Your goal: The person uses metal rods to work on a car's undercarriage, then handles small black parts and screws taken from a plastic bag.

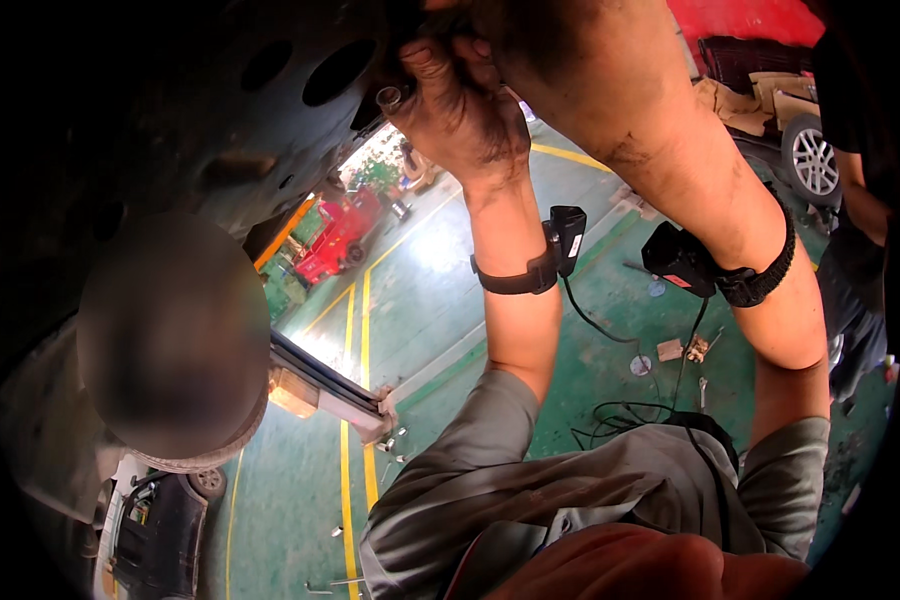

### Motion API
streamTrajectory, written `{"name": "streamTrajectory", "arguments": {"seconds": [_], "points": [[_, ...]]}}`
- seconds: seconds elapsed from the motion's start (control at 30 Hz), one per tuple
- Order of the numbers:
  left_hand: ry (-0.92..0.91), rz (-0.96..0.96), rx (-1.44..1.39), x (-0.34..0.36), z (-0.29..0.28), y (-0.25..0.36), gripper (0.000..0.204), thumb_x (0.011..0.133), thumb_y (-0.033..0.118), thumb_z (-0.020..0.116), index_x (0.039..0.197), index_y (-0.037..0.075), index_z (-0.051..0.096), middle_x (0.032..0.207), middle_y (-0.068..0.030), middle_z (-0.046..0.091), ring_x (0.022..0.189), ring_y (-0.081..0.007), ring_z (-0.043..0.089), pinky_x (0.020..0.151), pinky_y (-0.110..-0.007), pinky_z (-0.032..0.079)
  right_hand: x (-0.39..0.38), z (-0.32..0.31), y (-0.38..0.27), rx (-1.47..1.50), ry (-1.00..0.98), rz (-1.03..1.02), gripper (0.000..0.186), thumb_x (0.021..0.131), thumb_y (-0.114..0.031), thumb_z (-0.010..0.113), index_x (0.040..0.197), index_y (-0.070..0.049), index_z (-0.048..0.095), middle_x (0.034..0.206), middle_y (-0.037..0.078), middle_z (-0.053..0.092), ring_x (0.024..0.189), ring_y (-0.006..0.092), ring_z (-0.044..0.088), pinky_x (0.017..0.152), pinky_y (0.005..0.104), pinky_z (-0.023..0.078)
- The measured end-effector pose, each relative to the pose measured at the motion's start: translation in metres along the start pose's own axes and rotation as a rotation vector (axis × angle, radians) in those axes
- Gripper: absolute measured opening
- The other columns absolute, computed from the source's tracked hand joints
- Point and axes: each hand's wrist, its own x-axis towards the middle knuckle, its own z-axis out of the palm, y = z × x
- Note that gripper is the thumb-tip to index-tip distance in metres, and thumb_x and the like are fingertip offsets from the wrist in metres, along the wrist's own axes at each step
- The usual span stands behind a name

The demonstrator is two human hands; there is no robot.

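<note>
Both my arms reach up under a dark vehicle underbody [260, 120] with oval holes in its metal. My left hand [465, 125] is grimy and closed, its fingers curled beside the metal at the top of the view. A small round metal end [388, 97] shows at the edge of this hand; what it belongs to is hidden. My right forearm [610, 110], smeared with dark dirt, crosses in front at the upper right. Its hand runs into the dark top edge, close to my left hand, and its fingers are hidden.
Black strapped devices [567, 240] with cables sit on my forearms. A lift arm [340, 385] extends at left near a tyre [205, 462]. Small parts and tools [702, 390] lie on the green floor. A red vehicle [340, 235] stands beyond; another person [860, 230] is at right.
</note>
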Motion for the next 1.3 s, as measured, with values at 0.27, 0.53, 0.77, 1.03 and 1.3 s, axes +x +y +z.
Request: {"name": "streamTrajectory", "arguments": {"seconds": [0.27,0.53,0.77,1.03,1.3], "points": [[0.018,0.025,0.017,-0.003,0.002,-0.006,0.039,0.093,0.038,0.065,0.105,0.001,0.059,0.093,-0.0065,0.067,0.056,-0.0090,0.055,0.050,-0.018,0.044,0.001,0.007,-0.002,-0.232,0.003,-0.068,0.021,0.081,-0.016,0.071,0.083,-0.003,0.054,0.068,0.016,0.062,0.063,0.0365,0.065,0.054,0.0404,0.052],[0.005,0.054,0.000,-0.006,0.008,-0.014,0.040,0.095,0.041,0.061,0.104,0.002,0.057,0.096,-0.0084,0.067,0.052,-0.0097,0.053,0.048,-0.018,0.042,0.001,0.019,0.012,-0.192,0.045,-0.067,0.024,0.078,-0.018,0.072,0.082,-0.003,0.053,0.065,0.015,0.060,0.061,0.0358,0.064,0.054,0.0396,0.052],[-0.108,0.024,0.023,-0.005,-0.004,-0.013,0.042,0.096,0.043,0.059,0.102,0.002,0.056,0.099,-0.0100,0.068,0.048,-0.0103,0.052,0.045,-0.019,0.040,-0.005,-0.001,0.017,-0.068,0.003,-0.060,0.021,0.084,-0.015,0.071,0.080,-0.003,0.054,0.065,0.016,0.059,0.061,0.0362,0.062,0.054,0.0394,0.050],[0.049,-0.075,0.083,-0.011,0.011,0.007,0.055,0.094,0.051,0.058,0.106,-0.002,0.058,0.055,-0.0048,0.055,0.041,-0.0077,0.039,0.039,-0.019,0.024,-0.063,-0.056,0.029,0.034,-0.108,0.576,0.028,0.094,-0.026,0.065,0.088,0.002,0.065,0.065,0.010,0.059,0.062,0.0174,0.057,0.061,0.0334,0.047],[0.076,-0.115,0.103,-0.011,0.014,0.016,0.044,0.094,0.043,0.062,0.107,0.001,0.061,0.058,-0.0070,0.057,0.043,-0.0086,0.040,0.039,-0.019,0.025,-0.077,-0.069,0.014,0.190,-0.148,0.718,0.034,0.094,-0.032,0.064,0.085,0.001,0.064,0.063,0.009,0.058,0.058,0.0166,0.052,0.058,0.0332,0.044]]}}
